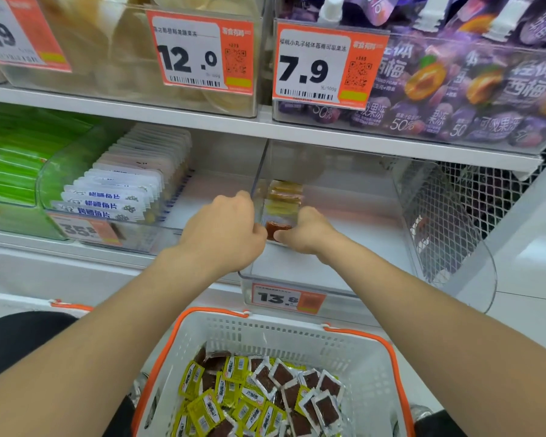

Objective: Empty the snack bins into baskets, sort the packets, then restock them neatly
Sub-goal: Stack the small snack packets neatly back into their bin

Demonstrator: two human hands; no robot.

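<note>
Two bare-handed grips meet inside a clear plastic bin point(360, 216). The left grip point(224, 225) and the right grip point(308, 231) both have curled fingers and clasp a short row of packets point(283, 200) between them, thumbs at the nearest packet. Its clear window shows a dark reddish-brown slab. The packets behind it look yellow-orange, blurred through the bin wall. The row stands upright at the left side of the bin, which has rounded corners. On its near face is an orange-and-white price tag point(286, 298) reading "13.8".

Nearer, below the arms, a white perforated plastic basket point(265, 334) with an orange rim holds a heap of loose packets point(259, 392). Some show yellow printed faces, others brown squares behind clear film, all with serrated edges.

Left of the bin, another clear bin holds upright white sachets point(117, 190) with blue Chinese lettering, tagged "35.8". Farther left lie green packets point(10, 159).

On the upper shelf, orange tags read "12.0" point(199, 53) and "7.9" point(325, 63), each with a barcode and QR code. Right of them are glossy purple spouted pouches point(470, 83) printed "50%". A wire mesh panel point(486, 190) stands far right.
</note>
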